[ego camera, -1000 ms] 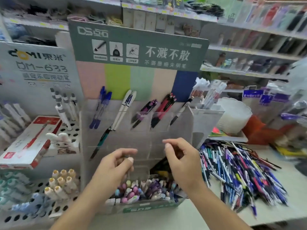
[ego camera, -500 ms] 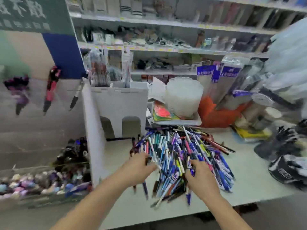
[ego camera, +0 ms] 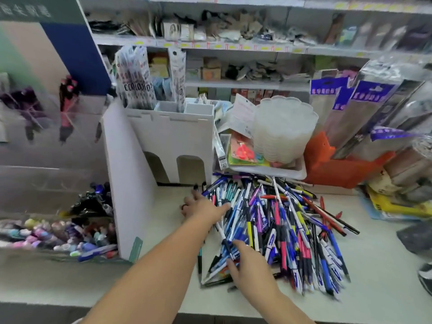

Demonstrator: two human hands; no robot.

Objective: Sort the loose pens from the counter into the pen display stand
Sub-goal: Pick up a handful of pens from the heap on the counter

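Both hands had spread wider over the pens (ego camera: 275,220): left hand (ego camera: 201,206) open, right hand (ego camera: 250,265) pinching one. Light, stiff, slippery barrels; grip mid-barrel.

Both forearms are bare; the left hand (ego camera: 201,208) wears 1 dark ring (ego camera: 184,206).

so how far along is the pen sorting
Early on. Done: some pens already stand in the pen display stand. In hand: the left hand and right hand reach into the pen pile, nothing clearly lifted. Left: nearly the whole pile on the counter.
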